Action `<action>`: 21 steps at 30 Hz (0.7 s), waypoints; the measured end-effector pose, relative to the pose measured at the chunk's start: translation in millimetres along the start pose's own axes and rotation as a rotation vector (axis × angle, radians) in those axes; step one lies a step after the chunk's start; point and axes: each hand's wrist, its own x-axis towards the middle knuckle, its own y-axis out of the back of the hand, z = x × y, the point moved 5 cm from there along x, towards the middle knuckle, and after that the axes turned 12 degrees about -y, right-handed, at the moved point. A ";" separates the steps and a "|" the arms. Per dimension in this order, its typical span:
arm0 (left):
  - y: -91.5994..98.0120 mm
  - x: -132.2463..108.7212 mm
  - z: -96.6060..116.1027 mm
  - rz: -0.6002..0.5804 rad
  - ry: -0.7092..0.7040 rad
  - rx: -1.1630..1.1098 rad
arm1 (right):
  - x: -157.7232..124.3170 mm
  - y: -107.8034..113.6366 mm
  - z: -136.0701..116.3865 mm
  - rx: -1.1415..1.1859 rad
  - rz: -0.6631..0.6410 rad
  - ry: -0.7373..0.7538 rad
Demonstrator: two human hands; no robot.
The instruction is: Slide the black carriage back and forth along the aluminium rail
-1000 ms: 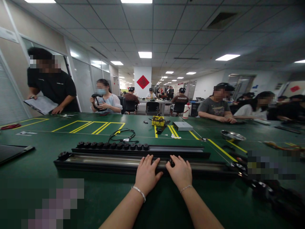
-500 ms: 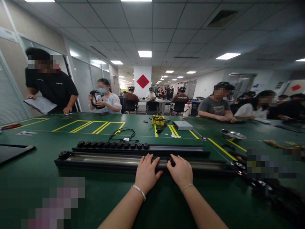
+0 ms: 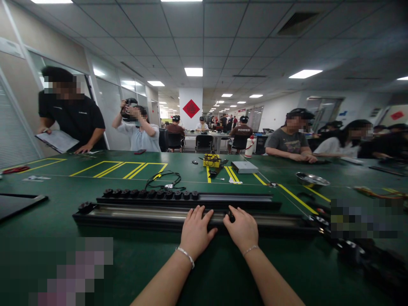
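Left hand (image 3: 196, 231): fingers spread, grasping nothing visible. Right hand (image 3: 244, 229): thumb and forefinger pinching small black part (image 3: 231, 217). Green tabletop (image 3: 137, 259) beneath both hands. Long near channel (image 3: 153, 214), black-walled, under fingers of both, extending left and right of them. Second channel (image 3: 236, 199) just beyond fingertips. Metal bowl (image 3: 312, 180) farther off, right of right hand. Round black knobs (image 3: 151, 194), in row in second channel, beyond and left of left hand.
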 end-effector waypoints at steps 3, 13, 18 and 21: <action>0.2 0.3 0.1 -0.006 0.001 -0.002 | 0.5 -0.6 0.4 0.001 0.000 0.002; -1.1 -0.3 -0.1 -0.005 -0.001 -0.009 | 0.2 0.2 -0.6 0.010 0.012 0.006; -2.2 -0.6 -0.7 -0.001 0.003 -0.006 | 0.4 0.0 -0.4 0.010 0.011 0.006; -1.5 -0.5 -0.7 -0.001 0.000 -0.006 | 0.3 -0.1 0.0 0.011 0.007 0.000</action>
